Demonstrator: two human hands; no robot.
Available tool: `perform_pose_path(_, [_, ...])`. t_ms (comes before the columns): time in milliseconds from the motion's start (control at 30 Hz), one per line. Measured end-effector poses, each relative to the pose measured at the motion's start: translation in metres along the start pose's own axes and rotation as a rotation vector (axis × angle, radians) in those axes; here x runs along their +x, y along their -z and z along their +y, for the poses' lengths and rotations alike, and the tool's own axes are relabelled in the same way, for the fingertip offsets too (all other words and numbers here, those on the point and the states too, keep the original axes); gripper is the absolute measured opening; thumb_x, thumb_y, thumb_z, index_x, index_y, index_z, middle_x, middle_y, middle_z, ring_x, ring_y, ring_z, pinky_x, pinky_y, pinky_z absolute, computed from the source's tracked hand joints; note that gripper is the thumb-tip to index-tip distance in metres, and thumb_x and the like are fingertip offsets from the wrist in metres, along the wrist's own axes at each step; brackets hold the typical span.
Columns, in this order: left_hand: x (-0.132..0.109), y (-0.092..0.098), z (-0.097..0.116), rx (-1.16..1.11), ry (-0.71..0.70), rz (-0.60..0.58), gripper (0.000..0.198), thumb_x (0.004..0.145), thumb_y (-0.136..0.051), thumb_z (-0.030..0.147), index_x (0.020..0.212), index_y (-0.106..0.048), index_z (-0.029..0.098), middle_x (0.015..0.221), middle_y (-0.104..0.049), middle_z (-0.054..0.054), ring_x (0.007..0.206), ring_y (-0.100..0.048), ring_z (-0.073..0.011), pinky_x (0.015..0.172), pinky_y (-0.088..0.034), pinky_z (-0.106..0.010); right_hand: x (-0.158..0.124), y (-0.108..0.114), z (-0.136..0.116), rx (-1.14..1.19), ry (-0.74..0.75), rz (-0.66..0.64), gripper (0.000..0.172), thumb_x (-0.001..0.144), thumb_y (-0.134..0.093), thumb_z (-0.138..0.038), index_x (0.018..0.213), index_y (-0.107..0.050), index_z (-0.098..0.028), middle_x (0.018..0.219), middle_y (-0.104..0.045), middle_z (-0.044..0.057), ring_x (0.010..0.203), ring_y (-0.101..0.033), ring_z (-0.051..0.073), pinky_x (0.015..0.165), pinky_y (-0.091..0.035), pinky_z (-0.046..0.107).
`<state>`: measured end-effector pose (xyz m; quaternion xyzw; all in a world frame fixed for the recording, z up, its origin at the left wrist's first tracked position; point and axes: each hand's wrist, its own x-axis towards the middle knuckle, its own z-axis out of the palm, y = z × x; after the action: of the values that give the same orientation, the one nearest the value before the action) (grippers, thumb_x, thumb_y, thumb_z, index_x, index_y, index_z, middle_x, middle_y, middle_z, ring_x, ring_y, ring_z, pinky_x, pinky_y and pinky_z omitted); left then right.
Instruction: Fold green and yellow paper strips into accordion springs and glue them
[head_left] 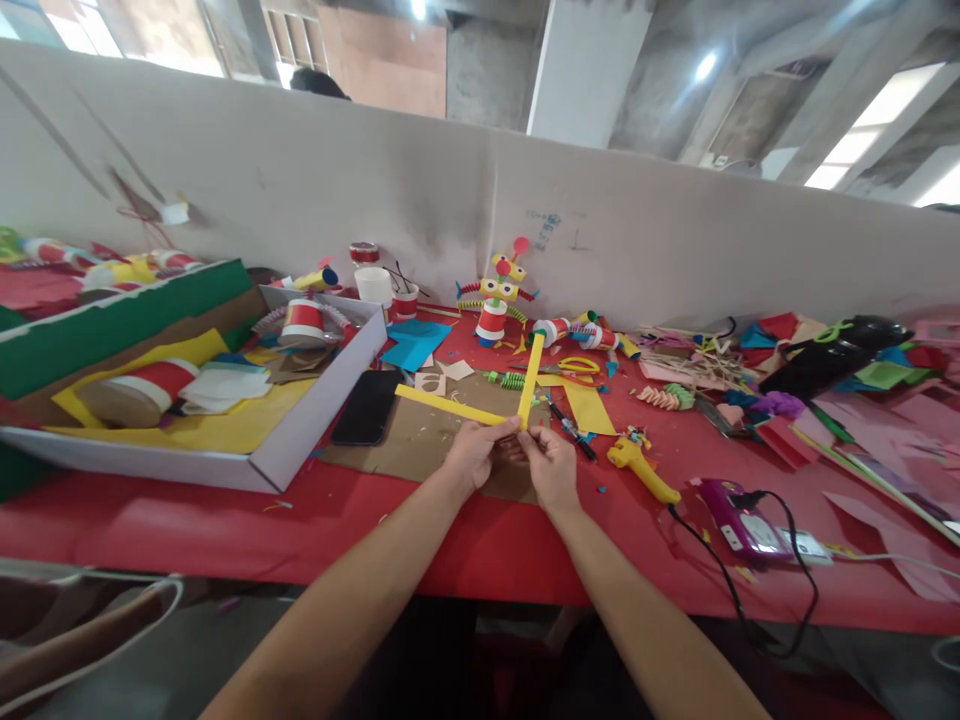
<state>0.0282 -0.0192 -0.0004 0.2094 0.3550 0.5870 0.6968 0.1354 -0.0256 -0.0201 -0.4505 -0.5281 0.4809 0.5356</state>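
Two yellow paper strips [450, 404] meet at one end in an L shape, pinched at the corner by both hands. One strip points left and the other points away toward the back. My left hand [478, 452] is closed on the corner from the left. Across from it, my right hand [550, 463] grips the same corner, its fingertips close to the left ones. Below the hands lies a brown cardboard sheet [375, 453] on the red table. A black phone [366, 408] rests at its left, and a yellow hot glue gun [641, 470] lies to the right.
An open box [315, 420] with paper cups and paper stands left. Finished cup figures [492, 322] stand against the partition. Yellow-handled scissors [577, 366] lie behind the hands. A purple power socket [739, 520] with cords is at the front right, and paper scraps [795, 440] cover the right side.
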Motion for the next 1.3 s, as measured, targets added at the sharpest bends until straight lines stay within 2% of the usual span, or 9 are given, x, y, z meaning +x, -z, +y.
perform_pose_path(233, [-0.002, -0.001, 0.013, 0.066, -0.171, 0.065, 0.029, 0.049, -0.079, 0.028, 0.067, -0.067, 0.008, 0.062, -0.065, -0.006, 0.055, -0.057, -0.0124, 0.053, -0.045, -0.024, 0.010, -0.018, -0.020, 0.022, 0.005, 0.019, 0.025, 0.070, -0.062, -0.043, 0.068, -0.063, -0.018, 0.057, -0.064, 0.000, 0.051, -0.057, 0.014, 0.055, -0.049, 0.028])
perform_pose_path(367, [0.005, 0.002, 0.031, 0.115, -0.121, 0.043, 0.026, 0.050, -0.078, 0.029, 0.063, -0.066, 0.010, 0.057, -0.062, -0.003, 0.051, -0.055, -0.0101, 0.052, -0.043, -0.023, 0.026, -0.036, -0.017, 0.100, 0.017, 0.049, 0.025, 0.070, -0.062, -0.043, 0.069, -0.064, -0.017, 0.059, -0.064, 0.000, 0.049, -0.055, 0.013, 0.053, -0.047, 0.027])
perform_pose_path(500, [0.017, 0.015, 0.044, 0.152, -0.064, 0.028, 0.026, 0.045, -0.080, 0.024, 0.062, -0.065, 0.011, 0.054, -0.060, -0.001, 0.048, -0.051, -0.0090, 0.049, -0.041, -0.023, 0.037, -0.049, -0.005, 0.115, 0.022, 0.032, 0.027, 0.072, -0.060, -0.043, 0.071, -0.065, -0.017, 0.058, -0.063, 0.000, 0.047, -0.054, 0.013, 0.050, -0.046, 0.026])
perform_pose_path(600, [0.026, 0.025, 0.043, 0.140, -0.066, -0.015, 0.025, 0.046, -0.080, 0.025, 0.061, -0.065, 0.010, 0.052, -0.058, -0.001, 0.046, -0.048, -0.0084, 0.048, -0.039, -0.023, 0.040, -0.049, 0.000, 0.032, 0.026, 0.013, 0.028, 0.073, -0.059, -0.045, 0.070, -0.064, -0.017, 0.056, -0.063, 0.000, 0.046, -0.055, 0.014, 0.050, -0.047, 0.027])
perform_pose_path(700, [0.033, 0.029, 0.039, 0.130, -0.075, -0.007, 0.024, 0.046, -0.080, 0.024, 0.059, -0.064, 0.011, 0.052, -0.057, 0.000, 0.047, -0.048, -0.0085, 0.049, -0.038, -0.023, 0.042, -0.045, 0.000, -0.033, 0.042, -0.004, 0.028, 0.074, -0.059, -0.044, 0.068, -0.063, -0.017, 0.055, -0.062, 0.000, 0.048, -0.056, 0.015, 0.049, -0.047, 0.026])
perform_pose_path(867, [0.037, 0.031, 0.036, 0.085, -0.011, -0.084, 0.023, 0.054, -0.077, 0.026, 0.061, -0.062, 0.011, 0.050, -0.052, 0.001, 0.044, -0.044, -0.0076, 0.046, -0.036, -0.023, 0.044, -0.045, -0.001, 0.007, 0.008, 0.005, 0.029, 0.074, -0.059, -0.045, 0.068, -0.063, -0.017, 0.055, -0.062, 0.000, 0.048, -0.056, 0.014, 0.048, -0.048, 0.026])
perform_pose_path(1033, [0.039, 0.031, 0.046, -0.013, 0.075, -0.034, 0.016, 0.062, -0.071, 0.021, 0.070, -0.062, 0.010, 0.053, -0.055, 0.000, 0.044, -0.047, -0.0088, 0.044, -0.040, -0.022, 0.043, -0.047, -0.003, 0.038, -0.052, -0.047, 0.033, 0.075, -0.056, -0.048, 0.079, -0.066, -0.017, 0.060, -0.064, 0.000, 0.046, -0.055, 0.013, 0.046, -0.045, 0.025])
perform_pose_path(1167, [0.039, 0.029, 0.056, -0.086, 0.072, 0.070, 0.007, 0.067, -0.066, 0.013, 0.071, -0.060, 0.012, 0.067, -0.063, -0.005, 0.061, -0.060, -0.0127, 0.060, -0.050, -0.025, 0.041, -0.046, -0.007, -0.026, -0.012, 0.037, 0.031, 0.075, -0.056, -0.047, 0.077, -0.065, -0.017, 0.061, -0.062, 0.000, 0.045, -0.050, 0.011, 0.043, -0.037, 0.022])
perform_pose_path(1300, [0.038, 0.029, 0.056, -0.030, 0.034, 0.091, 0.007, 0.067, -0.067, 0.013, 0.068, -0.060, 0.013, 0.064, -0.063, -0.003, 0.058, -0.060, -0.0118, 0.063, -0.050, -0.025, 0.039, -0.046, -0.010, 0.015, 0.015, 0.059, 0.025, 0.074, -0.060, -0.043, 0.081, -0.060, -0.019, 0.066, -0.059, -0.001, 0.051, -0.051, 0.011, 0.047, -0.038, 0.022])
